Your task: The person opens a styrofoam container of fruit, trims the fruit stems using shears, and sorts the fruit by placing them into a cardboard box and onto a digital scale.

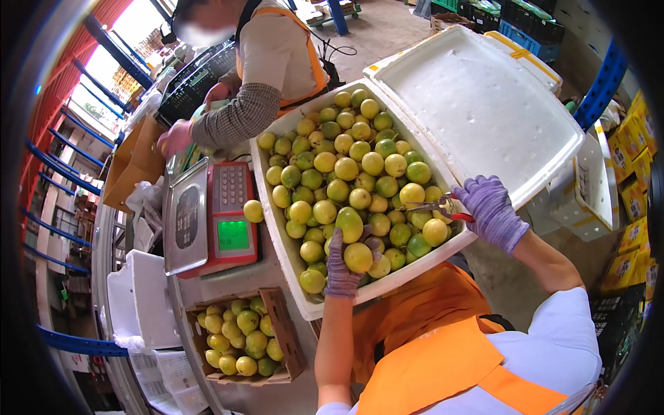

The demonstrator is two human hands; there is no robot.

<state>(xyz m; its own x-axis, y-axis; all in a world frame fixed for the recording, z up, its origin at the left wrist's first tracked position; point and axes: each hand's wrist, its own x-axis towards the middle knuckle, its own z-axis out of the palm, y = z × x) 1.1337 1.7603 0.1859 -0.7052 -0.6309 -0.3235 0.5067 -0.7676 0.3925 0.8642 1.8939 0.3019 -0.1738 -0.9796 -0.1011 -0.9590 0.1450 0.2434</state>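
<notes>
At the far left of the worktop, one white foam container (155, 297), with a brown cardboard carton (135, 162) farther back. Next, one open brown tray (285, 328), filled with yellow-green fruit. Behind it, one red scale (216, 238), green display lit, and past that a co-worker (290, 52) in pink gloves. One loose fruit (254, 211) lies between scale and foam box. Centre: one large white foam box (287, 263), heaped with the same fruit. The left hand (342, 270), in a purple-grey glove, is curled around a yellow fruit (358, 257) over the heap; a greener fruit (349, 223) sits just above, and whether the fingers grip it too cannot be told. The right hand (487, 207), gloved alike, is closed on red-handled clippers (446, 209), blades over the heap. Beyond, one white foam lid (477, 111) occupies the right side, beside the box; far right, stacked yellow cartons (633, 200).
</notes>
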